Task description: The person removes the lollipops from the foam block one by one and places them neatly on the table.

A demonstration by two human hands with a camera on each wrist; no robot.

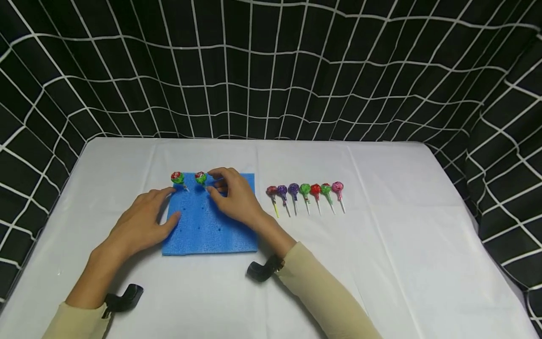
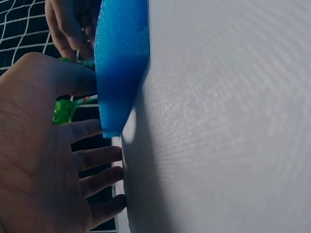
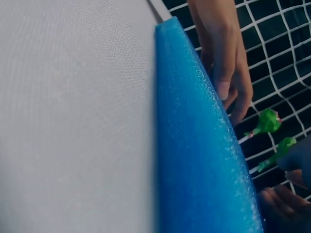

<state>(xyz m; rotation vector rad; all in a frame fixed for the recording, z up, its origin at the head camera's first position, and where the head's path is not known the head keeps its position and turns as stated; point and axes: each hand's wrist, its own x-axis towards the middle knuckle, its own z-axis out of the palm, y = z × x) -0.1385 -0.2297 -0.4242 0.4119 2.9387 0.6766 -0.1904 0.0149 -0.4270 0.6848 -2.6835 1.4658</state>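
In the head view, a blue foam board (image 1: pixel 199 240) with rows of small holes lies on the table. Two green-and-red wrapped lollipops, a left one (image 1: pixel 177 178) and a right one (image 1: pixel 201 178), stand by their sticks along its far edge. My left hand (image 1: pixel 141 221) is at the board's left edge, fingers spread, thumb over the top. Close beside the right-hand lollipop is my right hand (image 1: pixel 235 195), thumb and forefinger apart around its near side. The right wrist view shows that lollipop (image 3: pixel 283 146) partly behind the thumb; contact is hard to judge.
Right of the board, several lollipops lie in a row, among them a purple one (image 1: pixel 293 189) and a pink one (image 1: pixel 337 187). A white cloth covers the table (image 1: pixel 381 282). Black netting-patterned curtain (image 1: pixel 271 70) surrounds the back and sides.
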